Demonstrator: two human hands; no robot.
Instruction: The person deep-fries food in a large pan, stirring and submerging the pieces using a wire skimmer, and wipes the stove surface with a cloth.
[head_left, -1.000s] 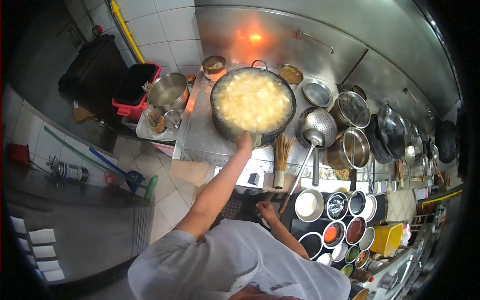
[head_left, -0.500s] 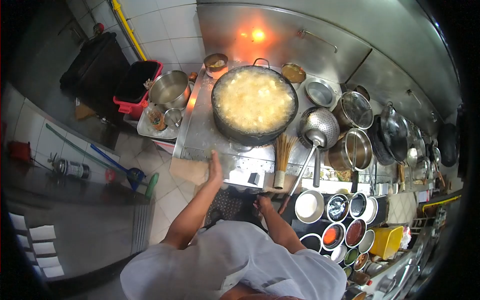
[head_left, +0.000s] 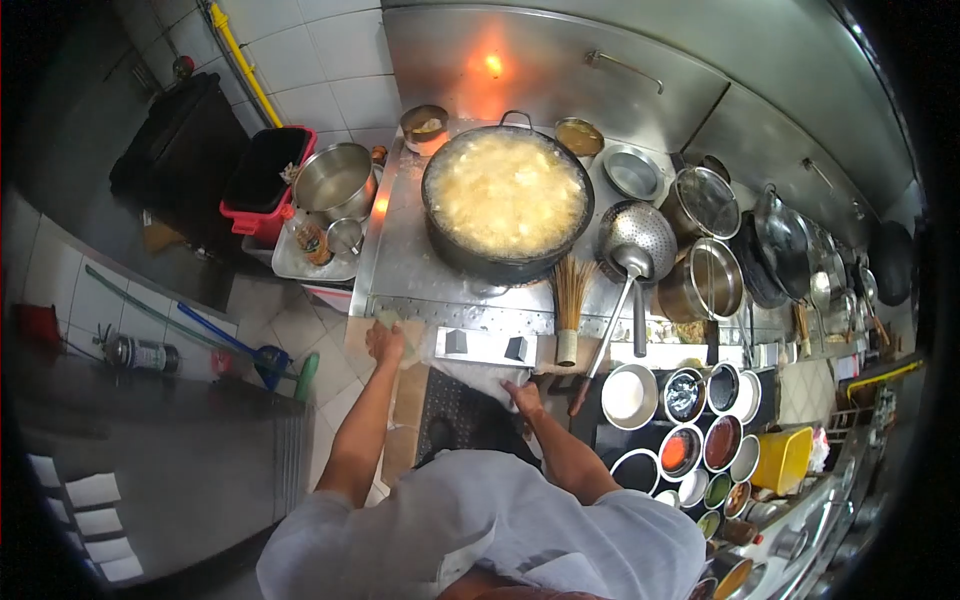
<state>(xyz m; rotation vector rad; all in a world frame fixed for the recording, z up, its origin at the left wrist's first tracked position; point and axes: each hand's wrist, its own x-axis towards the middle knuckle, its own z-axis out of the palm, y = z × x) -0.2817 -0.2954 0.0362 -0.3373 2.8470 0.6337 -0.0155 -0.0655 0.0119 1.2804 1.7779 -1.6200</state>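
Note:
My left hand (head_left: 384,343) is at the stove's front left corner, its fingers curled, with something pale and greenish showing at their tips. My right hand (head_left: 522,396) is low in front of the stove, closed on the edge of a thin whitish sheet (head_left: 475,377). This sheet hangs below the control knobs (head_left: 456,342); whether it is cloth or plastic I cannot tell. A large black pot (head_left: 480,262) of bubbling, foamy yellowish liquid stands on the steel stovetop (head_left: 395,285). A bamboo brush (head_left: 568,310) and a perforated skimmer (head_left: 634,235) lie to its right.
Several sauce containers (head_left: 629,396) stand close to my right arm. Steel pots (head_left: 702,280) and a hanging wok (head_left: 783,235) are farther right. Left of the stove are a steel pot (head_left: 335,180), a bottle (head_left: 309,238) and a red bin (head_left: 258,222).
My left hand has moved left and its flat fingers have curled. The whitish sheet now shows beside my right hand, which has shifted slightly up. The view has shifted slightly.

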